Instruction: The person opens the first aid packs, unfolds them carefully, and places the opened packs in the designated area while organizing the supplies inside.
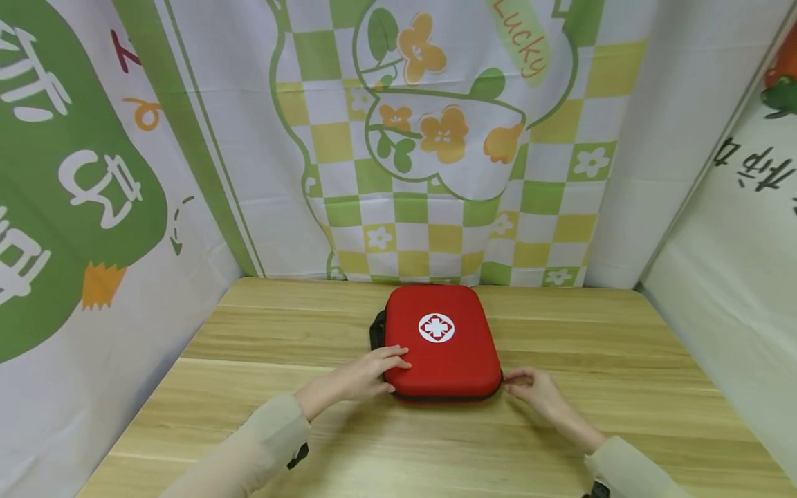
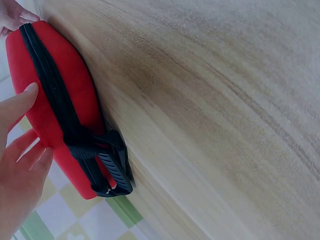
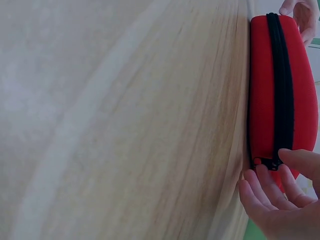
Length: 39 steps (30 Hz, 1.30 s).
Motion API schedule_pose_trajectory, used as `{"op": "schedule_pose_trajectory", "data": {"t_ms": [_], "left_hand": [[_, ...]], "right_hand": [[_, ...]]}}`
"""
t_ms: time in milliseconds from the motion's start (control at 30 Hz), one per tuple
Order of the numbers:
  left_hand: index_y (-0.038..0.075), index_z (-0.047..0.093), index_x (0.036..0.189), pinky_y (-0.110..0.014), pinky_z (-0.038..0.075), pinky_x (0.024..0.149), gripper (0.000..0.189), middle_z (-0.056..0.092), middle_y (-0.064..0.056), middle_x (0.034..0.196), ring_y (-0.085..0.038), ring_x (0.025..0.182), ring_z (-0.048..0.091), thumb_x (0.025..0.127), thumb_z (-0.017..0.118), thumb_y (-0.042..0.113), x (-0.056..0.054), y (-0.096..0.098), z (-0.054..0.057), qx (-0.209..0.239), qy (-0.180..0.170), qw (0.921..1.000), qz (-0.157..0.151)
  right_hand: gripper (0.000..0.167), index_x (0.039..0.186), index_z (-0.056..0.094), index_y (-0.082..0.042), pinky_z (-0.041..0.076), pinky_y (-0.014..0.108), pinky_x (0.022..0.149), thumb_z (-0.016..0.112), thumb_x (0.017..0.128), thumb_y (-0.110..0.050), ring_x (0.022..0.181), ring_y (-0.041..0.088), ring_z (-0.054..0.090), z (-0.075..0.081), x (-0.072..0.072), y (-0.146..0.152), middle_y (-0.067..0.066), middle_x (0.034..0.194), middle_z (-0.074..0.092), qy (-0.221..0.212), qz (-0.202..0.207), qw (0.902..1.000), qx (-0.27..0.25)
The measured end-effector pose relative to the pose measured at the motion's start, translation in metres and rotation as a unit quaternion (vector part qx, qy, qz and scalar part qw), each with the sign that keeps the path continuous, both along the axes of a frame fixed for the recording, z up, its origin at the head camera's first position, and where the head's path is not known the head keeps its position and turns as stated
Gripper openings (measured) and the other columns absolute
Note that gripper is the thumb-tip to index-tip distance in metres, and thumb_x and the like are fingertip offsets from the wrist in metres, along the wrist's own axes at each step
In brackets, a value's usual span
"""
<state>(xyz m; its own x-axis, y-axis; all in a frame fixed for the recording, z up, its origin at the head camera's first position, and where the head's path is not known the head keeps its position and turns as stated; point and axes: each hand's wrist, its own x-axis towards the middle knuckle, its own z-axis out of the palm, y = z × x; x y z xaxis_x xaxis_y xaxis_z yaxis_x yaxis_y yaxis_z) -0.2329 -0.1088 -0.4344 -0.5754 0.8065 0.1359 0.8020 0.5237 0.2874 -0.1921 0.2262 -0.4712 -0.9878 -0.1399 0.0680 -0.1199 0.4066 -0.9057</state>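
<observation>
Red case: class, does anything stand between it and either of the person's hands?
Nothing visible does: the left hand touches the red case, and the right hand is at its near right corner, by the zip.

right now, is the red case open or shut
Shut: the red case shows no gap along its black zipper on the sides the wrist views show. The far side is hidden.
</observation>
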Motion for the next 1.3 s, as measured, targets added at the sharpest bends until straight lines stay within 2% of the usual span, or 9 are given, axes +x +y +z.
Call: {"op": "schedule_pose_trajectory", "data": {"t_ms": [133,400,633,767,967,1100,1300], "left_hand": [[0.009,0.056,0.113,-0.037,0.034,0.099,0.037,0.044,-0.012,0.131,-0.026,0.124,0.036,0.077,0.067,0.009,-0.001,0.000,0.000,0.003,0.003,1.0000,-0.005],[0.009,0.057,0.114,-0.036,0.035,0.099,0.039,0.044,-0.011,0.132,-0.026,0.124,0.035,0.076,0.068,0.009,-0.002,0.000,-0.001,0.003,0.000,1.0000,-0.003],[0.011,0.057,0.115,-0.034,0.034,0.099,0.040,0.044,-0.009,0.132,-0.024,0.125,0.035,0.077,0.068,0.012,-0.001,0.001,-0.003,-0.009,0.011,0.9999,0.007],[0.011,0.058,0.115,-0.036,0.037,0.096,0.040,0.046,-0.010,0.130,-0.024,0.122,0.040,0.077,0.068,0.015,0.006,0.002,-0.003,-0.013,0.045,0.9989,0.005],[0.012,0.059,0.116,-0.036,0.042,0.092,0.041,0.050,-0.011,0.126,-0.026,0.116,0.046,0.078,0.068,0.023,0.017,0.006,-0.004,-0.015,0.120,0.9926,-0.010],[0.011,0.059,0.116,-0.034,0.041,0.093,0.042,0.052,-0.013,0.124,-0.027,0.113,0.048,0.077,0.068,0.025,0.021,0.008,-0.008,-0.008,0.157,0.9873,-0.022],[0.012,0.061,0.115,-0.032,0.042,0.092,0.042,0.054,-0.012,0.121,-0.025,0.111,0.051,0.076,0.069,0.026,0.023,0.009,-0.014,0.009,0.191,0.9812,-0.024]], "right_hand": [[0.026,0.097,0.054,0.019,0.047,0.017,0.066,0.061,0.076,0.005,0.073,0.006,0.059,0.004,-0.002,-0.003,0.026,0.088,0.062,-0.019,-0.010,0.9996,0.015],[0.022,0.094,0.055,0.017,0.046,0.017,0.067,0.060,0.076,0.006,0.077,0.013,0.060,0.006,-0.006,-0.005,0.024,0.087,0.063,-0.030,-0.014,0.9990,0.031],[0.020,0.092,0.055,0.017,0.044,0.017,0.057,0.056,0.075,0.006,0.067,0.006,0.056,0.011,-0.006,-0.007,0.020,0.080,0.064,-0.038,-0.017,0.9983,0.040],[0.020,0.091,0.053,0.021,0.046,0.017,0.055,0.053,0.075,0.010,0.065,0.004,0.056,0.011,-0.006,-0.007,0.022,0.079,0.064,-0.043,-0.023,0.9986,0.021],[0.022,0.093,0.051,0.027,0.052,0.022,0.059,0.052,0.076,0.013,0.063,0.008,0.060,0.010,-0.004,-0.003,0.029,0.082,0.062,-0.057,-0.023,0.9978,-0.024],[0.019,0.088,0.053,0.027,0.052,0.022,0.059,0.054,0.076,0.013,0.062,0.009,0.061,0.010,-0.001,0.002,0.029,0.079,0.062,-0.050,-0.008,0.9986,-0.013],[0.013,0.081,0.056,0.023,0.052,0.022,0.058,0.056,0.075,0.013,0.063,0.011,0.061,0.007,0.003,0.007,0.027,0.077,0.062,-0.024,0.014,0.9996,0.008]]}}
